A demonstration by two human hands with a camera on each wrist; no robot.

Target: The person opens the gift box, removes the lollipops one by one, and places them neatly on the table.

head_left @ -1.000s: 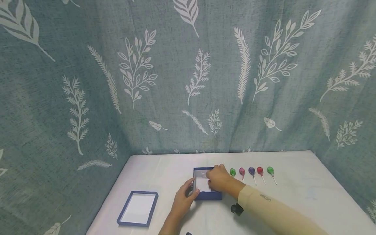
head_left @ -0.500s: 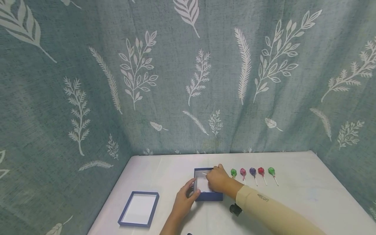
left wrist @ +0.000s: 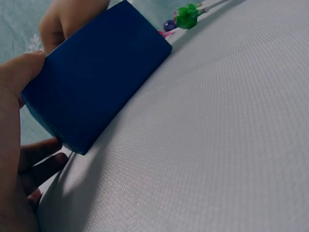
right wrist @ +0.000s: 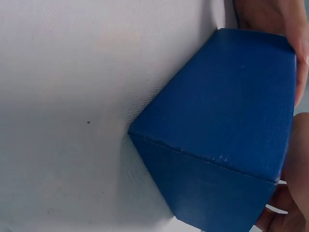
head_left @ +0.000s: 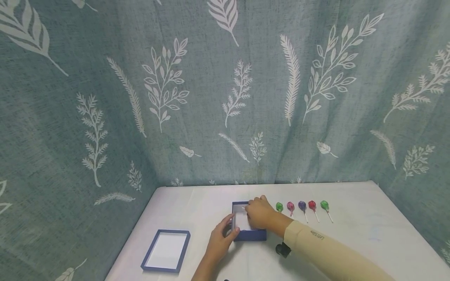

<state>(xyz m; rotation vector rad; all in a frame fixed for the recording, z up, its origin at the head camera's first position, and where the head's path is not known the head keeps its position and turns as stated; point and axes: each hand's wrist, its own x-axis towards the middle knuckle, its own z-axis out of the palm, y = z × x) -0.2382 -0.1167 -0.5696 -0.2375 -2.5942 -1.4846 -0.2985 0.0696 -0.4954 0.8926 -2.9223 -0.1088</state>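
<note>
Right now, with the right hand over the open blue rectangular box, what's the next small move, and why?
I'd probably set down and release the thin white stick in the open blue rectangular box: its end shows at the curled bare right hand, over the box, and the bare left hand holds the box's left side. The stick's other end is hidden.

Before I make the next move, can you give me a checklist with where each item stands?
1. Blue box steadied: ok, the left hand holds its left side.
2. Blue-rimmed lid off the box: ok, it lies apart on the left.
3. Right hand clear of the box: not ok, it is at the opening.
4. Right hand's hold on the white stick: cannot tell, the fingertips are hidden.
5. Five lollipops lined up right of the box: ok.
6. Full box contents: cannot tell, the right hand blocks part.
</note>
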